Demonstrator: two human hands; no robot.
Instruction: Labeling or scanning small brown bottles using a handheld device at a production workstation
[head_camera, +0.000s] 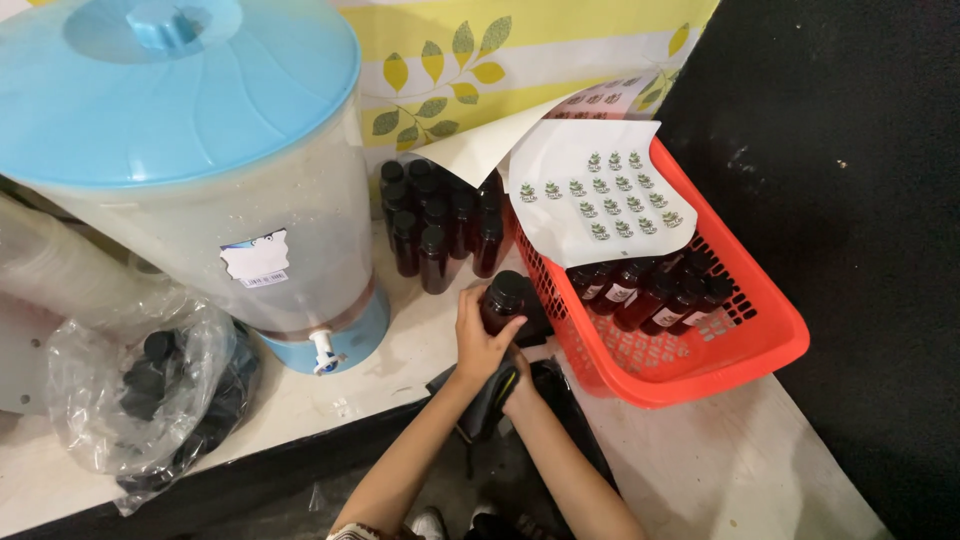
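Looking down from the head camera, the left hand (482, 340) wraps its fingers around a small dark bottle (503, 300) with a black cap, holding it upright just above the edge of the white table (330, 385). The bottle sits in the upper part of that grip, its cap and shoulder standing clear above the fingers and its lower body covered by the palm. The right hand (518, 385) lies just below and behind the left, pressed against a dark cloth (490, 400); most of it is hidden, so I cannot tell whether it is closed on the cloth or only resting there.

Just right of the held bottle stands a red plastic basket (700, 365), holding a row of labelled dark bottles (650, 290) under a white sticker sheet (600, 195). Behind the hands, a cluster of unlabelled dark bottles (440, 225) stands on the table. To the left is a large clear dispenser (200, 190) with a blue lid and a white tap, and near it a clear plastic bag of black caps (150, 385).
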